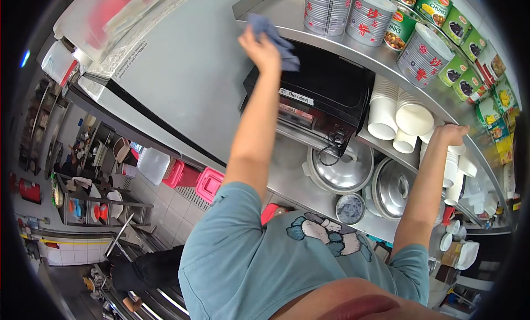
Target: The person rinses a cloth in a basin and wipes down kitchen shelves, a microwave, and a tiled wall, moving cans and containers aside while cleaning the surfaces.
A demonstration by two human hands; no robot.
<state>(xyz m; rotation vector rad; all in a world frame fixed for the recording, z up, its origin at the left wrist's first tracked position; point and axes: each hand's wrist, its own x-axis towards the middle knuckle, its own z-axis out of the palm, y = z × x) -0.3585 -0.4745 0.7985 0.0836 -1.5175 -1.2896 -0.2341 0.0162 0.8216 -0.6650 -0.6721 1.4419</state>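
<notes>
My left hand is raised at the upper middle, with its fingers on a blue-grey cloth. The cloth lies between the grey side of a tall cabinet and a black oven, just below the left end of a metal shelf. At the right, my right hand is at the front edge of the metal shelf, its fingers curled over it. Stacked white cups stand beside and behind my right forearm.
Large tins and smaller cans line the upper shelf. Below the oven are two lidded pots and a small metal bowl. Pink-lidded containers are lower left. Another person's dark-clothed body shows at bottom left.
</notes>
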